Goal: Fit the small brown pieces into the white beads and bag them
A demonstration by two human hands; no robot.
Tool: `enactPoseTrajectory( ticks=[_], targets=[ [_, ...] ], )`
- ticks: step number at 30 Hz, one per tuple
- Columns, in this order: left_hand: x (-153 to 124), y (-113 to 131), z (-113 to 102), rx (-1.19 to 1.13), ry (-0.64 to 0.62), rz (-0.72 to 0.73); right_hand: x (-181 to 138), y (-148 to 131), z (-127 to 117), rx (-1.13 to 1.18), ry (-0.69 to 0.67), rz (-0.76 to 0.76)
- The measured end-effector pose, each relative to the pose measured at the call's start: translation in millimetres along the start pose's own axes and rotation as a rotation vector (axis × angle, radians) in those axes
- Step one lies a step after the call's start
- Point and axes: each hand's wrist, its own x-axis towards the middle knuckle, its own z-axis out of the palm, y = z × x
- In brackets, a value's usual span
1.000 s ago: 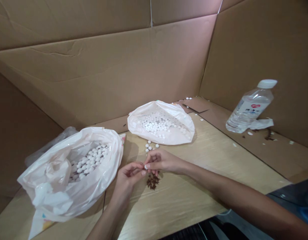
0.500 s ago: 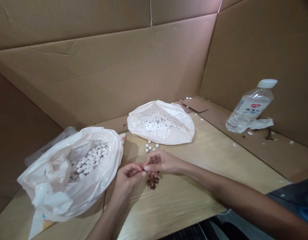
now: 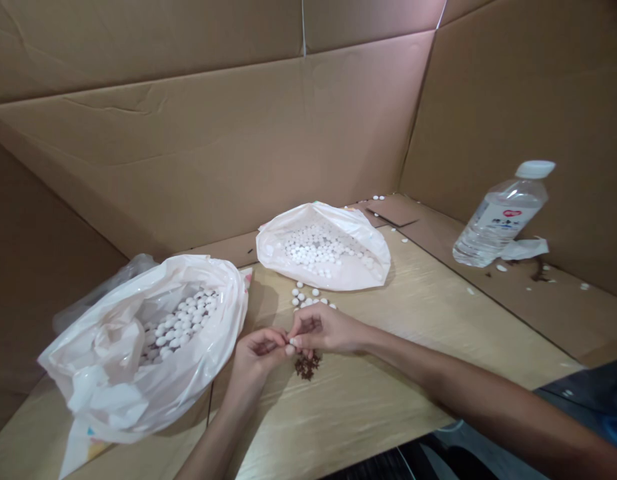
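Observation:
My left hand (image 3: 255, 350) and my right hand (image 3: 325, 327) meet over the table, fingertips pinched together. Pale spots show at the touching thumbs and fingers, but whether they are nails or a small white piece I cannot tell. Just below the fingertips lies a little heap of dark brown bits (image 3: 307, 368), partly covered by my right hand. Several loose white balls (image 3: 301, 296) rest on the table beyond my right hand, some hidden behind it.
An open white plastic bag (image 3: 225, 360) with many white balls stands at the left. Another white bag (image 3: 271, 257) of smaller-looking balls lies at the back. On the right, a clear bottle (image 3: 498, 213) stands by a white scrap (image 3: 525, 249). Cardboard walls (image 3: 213, 147) enclose the table.
The fingers of my right hand have shifted slightly at the pinch, and more white balls show beyond them. The bags and bottle stay in place.

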Motion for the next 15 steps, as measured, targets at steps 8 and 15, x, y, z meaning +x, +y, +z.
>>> enactPoseTrajectory(
  ticks=[8, 15],
  targets=[
    [-0.4, 7.7, 6.4, -0.056, -0.064, 0.035, -4.4, -17.7, 0.3, -0.068, 0.022, -0.073],
    [-3.4, 11.2, 4.8, -0.159, -0.032, 0.013, -3.3, -24.2, 5.5, -0.097, 0.151, -0.033]
  ],
)
